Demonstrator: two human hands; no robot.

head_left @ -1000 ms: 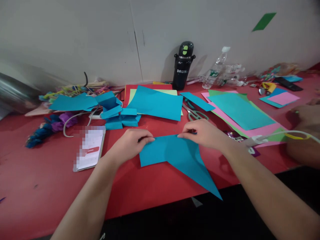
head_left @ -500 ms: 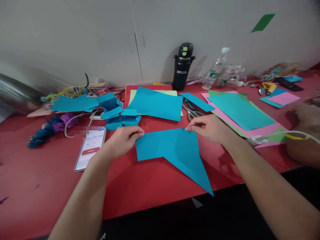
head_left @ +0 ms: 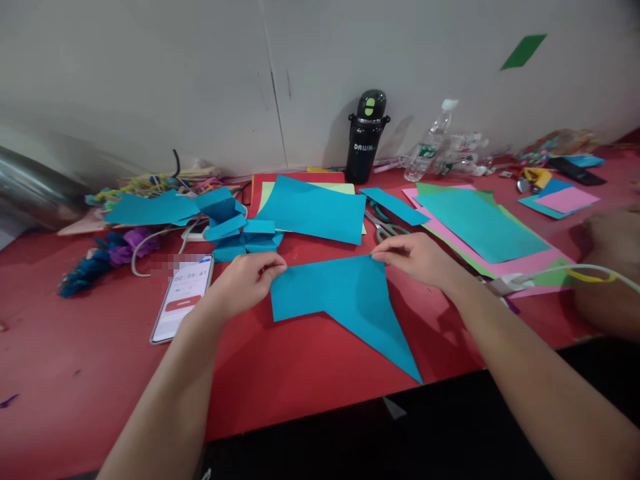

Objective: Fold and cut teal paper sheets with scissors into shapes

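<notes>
A blue sheet of paper (head_left: 333, 287), cut to an angular shape with a long point at its lower right, hangs between my two hands over the red table (head_left: 280, 380). My left hand (head_left: 255, 277) pinches its upper left corner between thumb and fingers. At the upper right corner, my right hand (head_left: 413, 257) holds the sheet in a similar pinch. Just beyond that hand lie scissors (head_left: 387, 230), partly covered by a narrow blue paper piece (head_left: 395, 205). Folded blue paper pieces (head_left: 230, 223) rest past my left hand.
A phone (head_left: 183, 300) showing a timer lies beside my left forearm. Farther back are stacked blue sheets (head_left: 315, 210), a black bottle (head_left: 367, 140) and a clear plastic bottle (head_left: 430, 143). Coloured papers (head_left: 485, 223) and a white cable (head_left: 565, 265) lie right, near another person's arm (head_left: 610, 280).
My hands have moved apart, the left one leftward and the right one slightly rightward, to the sheet's upper corners. The sheet has shifted a little left and away from the table's front edge.
</notes>
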